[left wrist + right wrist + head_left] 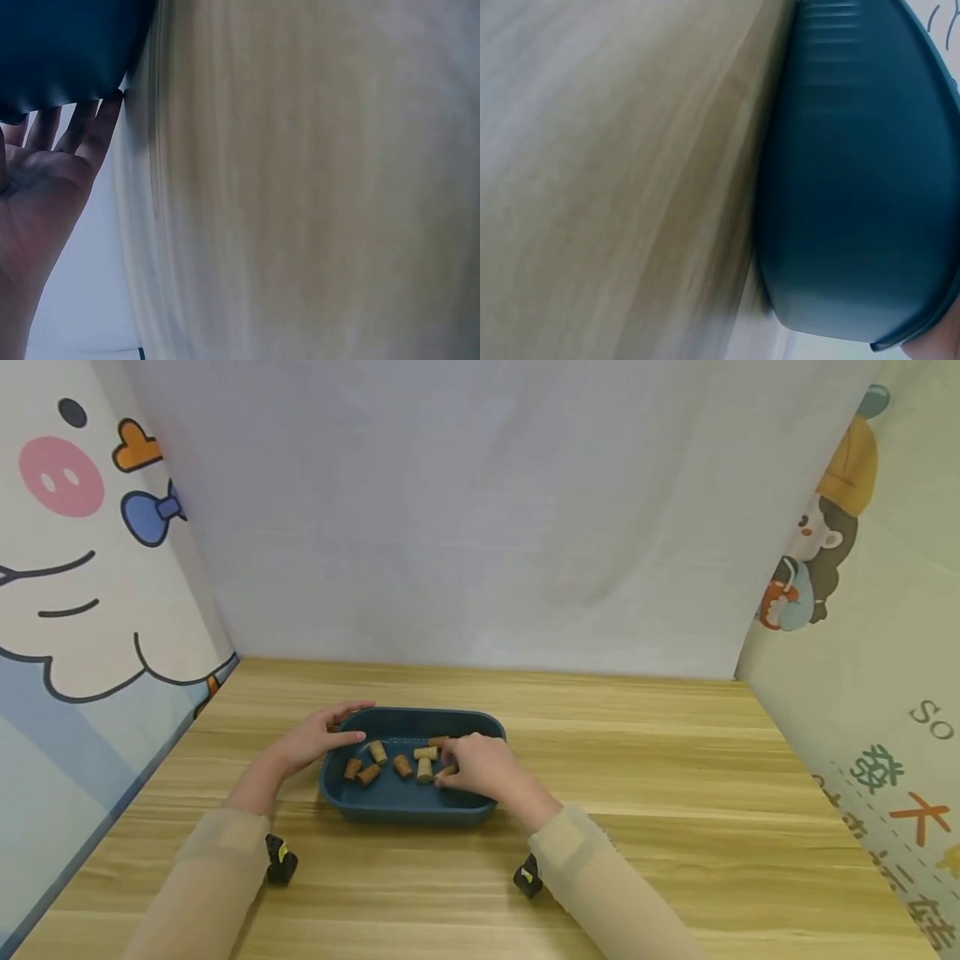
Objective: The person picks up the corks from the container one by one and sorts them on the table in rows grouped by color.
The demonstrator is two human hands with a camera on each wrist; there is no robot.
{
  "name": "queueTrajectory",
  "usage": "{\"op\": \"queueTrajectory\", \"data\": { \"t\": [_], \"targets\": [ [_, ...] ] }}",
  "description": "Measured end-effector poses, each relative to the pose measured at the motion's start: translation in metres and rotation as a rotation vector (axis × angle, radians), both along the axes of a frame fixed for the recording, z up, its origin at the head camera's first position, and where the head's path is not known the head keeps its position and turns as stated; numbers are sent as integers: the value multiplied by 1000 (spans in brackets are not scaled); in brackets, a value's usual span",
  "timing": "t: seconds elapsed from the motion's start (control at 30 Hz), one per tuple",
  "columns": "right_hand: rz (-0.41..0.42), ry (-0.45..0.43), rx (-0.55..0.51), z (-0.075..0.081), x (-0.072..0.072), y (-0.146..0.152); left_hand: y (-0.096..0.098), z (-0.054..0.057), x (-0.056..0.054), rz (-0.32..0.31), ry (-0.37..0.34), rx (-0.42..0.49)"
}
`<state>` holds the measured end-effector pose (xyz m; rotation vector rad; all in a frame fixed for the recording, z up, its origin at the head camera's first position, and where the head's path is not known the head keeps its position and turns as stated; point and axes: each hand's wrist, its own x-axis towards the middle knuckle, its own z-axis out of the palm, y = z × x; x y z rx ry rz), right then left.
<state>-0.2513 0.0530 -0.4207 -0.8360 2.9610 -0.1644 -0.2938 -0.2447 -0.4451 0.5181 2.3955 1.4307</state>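
A dark blue rectangular tub (pixel 412 816) stands on the table with several corks inside, light and dark brown, such as the pale cork (pixel 424 770) and the brown cork (pixel 352 768). At the tub's left end is my left hand (pixel 311 739); its thumb lies over the rim and its fairly straight fingers touch the outer wall, as the left wrist view shows. My right hand (pixel 480 766) reaches over the right end into the tub. Its thumb and fingers pinch a cork (pixel 447 772), partly hidden by the hand. The right wrist view shows mostly the tub's outer wall (pixel 855 187).
The wooden table (pixel 637 777) extends around the tub on all sides. A pale cloth (pixel 480 510) hangs behind it, with printed cloths at left and right. Small black devices sit at the left wrist (pixel 281 860) and the right wrist (pixel 528 877).
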Motion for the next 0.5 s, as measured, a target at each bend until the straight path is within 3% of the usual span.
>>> {"op": "queueTrajectory", "data": {
  "t": [0.5],
  "targets": [
    [76,2,-272,-1,0,9,1,-1,0,19,-3,-17]
  ]
}}
